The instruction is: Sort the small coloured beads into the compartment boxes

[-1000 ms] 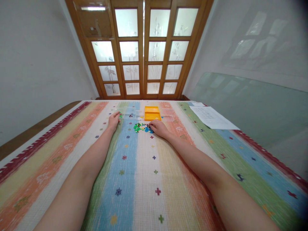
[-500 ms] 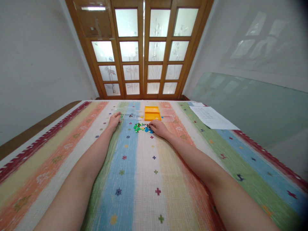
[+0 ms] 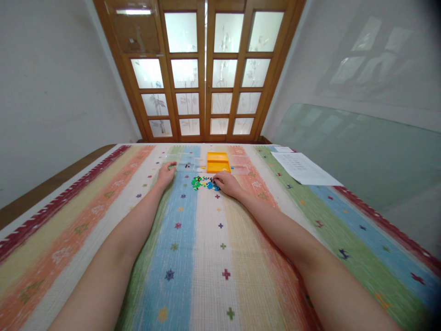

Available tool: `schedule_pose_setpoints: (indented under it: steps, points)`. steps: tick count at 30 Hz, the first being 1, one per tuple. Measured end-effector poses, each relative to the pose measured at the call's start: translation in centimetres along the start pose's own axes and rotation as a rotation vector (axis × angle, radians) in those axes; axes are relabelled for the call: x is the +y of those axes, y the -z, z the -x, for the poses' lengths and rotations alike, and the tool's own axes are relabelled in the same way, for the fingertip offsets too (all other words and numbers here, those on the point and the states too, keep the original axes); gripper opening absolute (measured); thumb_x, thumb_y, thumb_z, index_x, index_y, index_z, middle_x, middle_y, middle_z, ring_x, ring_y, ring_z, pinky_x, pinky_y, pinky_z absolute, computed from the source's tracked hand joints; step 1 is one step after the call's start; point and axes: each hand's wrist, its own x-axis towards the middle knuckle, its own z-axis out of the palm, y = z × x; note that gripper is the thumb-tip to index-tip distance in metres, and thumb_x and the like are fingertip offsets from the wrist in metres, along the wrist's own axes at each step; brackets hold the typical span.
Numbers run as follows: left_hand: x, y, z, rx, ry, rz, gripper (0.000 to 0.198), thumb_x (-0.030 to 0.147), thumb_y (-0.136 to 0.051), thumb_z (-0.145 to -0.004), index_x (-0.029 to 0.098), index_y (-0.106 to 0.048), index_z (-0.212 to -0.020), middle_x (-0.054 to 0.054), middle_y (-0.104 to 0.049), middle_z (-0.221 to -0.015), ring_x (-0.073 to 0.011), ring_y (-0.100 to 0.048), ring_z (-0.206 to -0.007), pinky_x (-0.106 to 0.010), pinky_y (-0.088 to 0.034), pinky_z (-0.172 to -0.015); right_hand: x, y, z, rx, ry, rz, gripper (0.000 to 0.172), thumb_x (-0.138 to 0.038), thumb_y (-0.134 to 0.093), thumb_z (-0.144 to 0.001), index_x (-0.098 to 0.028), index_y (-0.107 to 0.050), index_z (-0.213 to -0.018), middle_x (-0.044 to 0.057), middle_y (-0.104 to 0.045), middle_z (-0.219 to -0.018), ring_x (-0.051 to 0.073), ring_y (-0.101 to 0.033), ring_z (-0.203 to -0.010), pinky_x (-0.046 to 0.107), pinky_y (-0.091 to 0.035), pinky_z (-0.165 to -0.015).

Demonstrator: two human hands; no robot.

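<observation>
My left hand (image 3: 167, 174) is at the near left part of a clear plastic tray (image 3: 182, 158), its fingers curled together over the edge. Bits of green show by those fingertips, and whether they are held or lie in the tray I cannot tell. A few dark red pieces (image 3: 187, 166) lie in the tray to the right. My right hand (image 3: 226, 183) rests at the right side of a loose pile, fingers pinched down at small blue pieces (image 3: 211, 186). Anything between them is too small to make out. Small green pieces (image 3: 196, 183) form the pile's left side.
Behind the pile stands an open yellow box (image 3: 218, 156) with two halves. Another clear tray (image 3: 241, 164) lies to its right. Printed paper sheets (image 3: 303, 168) are farther right on the striped tablecloth (image 3: 206, 257). Wooden glass-paned doors (image 3: 206, 73) stand beyond the table.
My left hand has shifted slightly to the right, farther over the clear tray. My right hand has stayed almost still at the blue pieces.
</observation>
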Motion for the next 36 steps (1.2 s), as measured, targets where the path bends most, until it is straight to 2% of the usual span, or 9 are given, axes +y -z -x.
schedule_pose_setpoints:
  steps: [5, 10, 14, 17, 21, 30, 36]
  points:
    - [1.8, -1.0, 1.4, -0.17, -0.253, -0.228, 0.029, 0.023, -0.065, -0.085, 0.023, -0.08, -0.11, -0.008, -0.075, -0.107, -0.0233, -0.061, -0.08, -0.04, -0.051, -0.093, -0.2, 0.2, 0.1, -0.009, 0.015, -0.059, 0.019, -0.019, -0.059, -0.1, -0.021, -0.079, -0.102, 0.008, -0.078, -0.105, 0.022, -0.069, -0.101, 0.032, -0.049, -0.091]
    - [3.7, -2.3, 2.9, -0.425, -0.388, -0.365, 0.028, 0.029, -0.06, -0.09, 0.025, -0.08, -0.109, -0.008, -0.074, -0.108, -0.0233, -0.062, -0.08, -0.04, -0.052, -0.09, -0.5, 0.1, 0.2, 0.012, 0.002, -0.158, 0.02, -0.019, -0.06, -0.099, -0.022, -0.078, -0.108, 0.006, -0.077, -0.107, 0.021, -0.069, -0.1, 0.032, -0.05, -0.091]
    - [4.3, -2.9, 3.4, -0.542, -0.467, -0.389, 0.027, 0.03, -0.06, -0.092, 0.026, -0.081, -0.108, -0.009, -0.073, -0.111, -0.0251, -0.066, -0.093, -0.039, -0.052, -0.094, -0.4, -0.1, 0.1, 0.058, -0.049, -0.17, 0.02, -0.018, -0.058, -0.099, -0.02, -0.077, -0.104, 0.007, -0.077, -0.105, 0.02, -0.069, -0.097, 0.03, -0.05, -0.088]
    - [4.4, -3.0, 3.5, -0.584, -0.503, -0.398, 0.027, 0.031, -0.061, -0.092, 0.025, -0.081, -0.109, -0.01, -0.073, -0.114, -0.0277, -0.066, -0.107, -0.042, -0.05, -0.103, -0.3, 0.0, 0.0, 0.102, -0.126, -0.163, 0.021, -0.016, -0.056, -0.099, -0.019, -0.077, -0.102, 0.007, -0.077, -0.104, 0.02, -0.068, -0.096, 0.031, -0.05, -0.088]
    - [4.3, -3.3, 3.6, -0.597, -0.504, -0.422, 0.031, 0.032, -0.061, -0.093, 0.026, -0.08, -0.116, -0.01, -0.074, -0.12, -0.0292, -0.065, -0.115, -0.045, -0.048, -0.11, -0.1, -0.1, -0.1, 0.114, -0.186, -0.183, 0.024, -0.014, -0.054, -0.099, -0.019, -0.077, -0.105, 0.008, -0.078, -0.108, 0.021, -0.069, -0.098, 0.033, -0.052, -0.091]
    - [4.1, -4.5, 4.2, -0.662, -0.559, -0.458, 0.04, 0.041, -0.059, -0.097, 0.025, -0.074, -0.131, -0.011, -0.072, -0.134, -0.0322, -0.064, -0.125, -0.048, -0.046, -0.114, 0.2, -0.6, -0.1, -0.006, -0.116, -0.29, 0.031, -0.015, -0.052, -0.102, -0.021, -0.075, -0.122, 0.008, -0.076, -0.123, 0.022, -0.069, -0.113, 0.037, -0.051, -0.105]
    - [4.4, -4.9, 4.9, -0.752, -0.588, -0.449, 0.049, 0.041, -0.059, -0.097, 0.023, -0.066, -0.142, -0.011, -0.066, -0.145, -0.0307, -0.06, -0.135, -0.047, -0.043, -0.119, 0.4, -0.7, -0.2, -0.001, -0.133, -0.329, 0.036, -0.017, -0.048, -0.104, -0.022, -0.072, -0.13, 0.009, -0.073, -0.132, 0.021, -0.068, -0.12, 0.041, -0.051, -0.111]
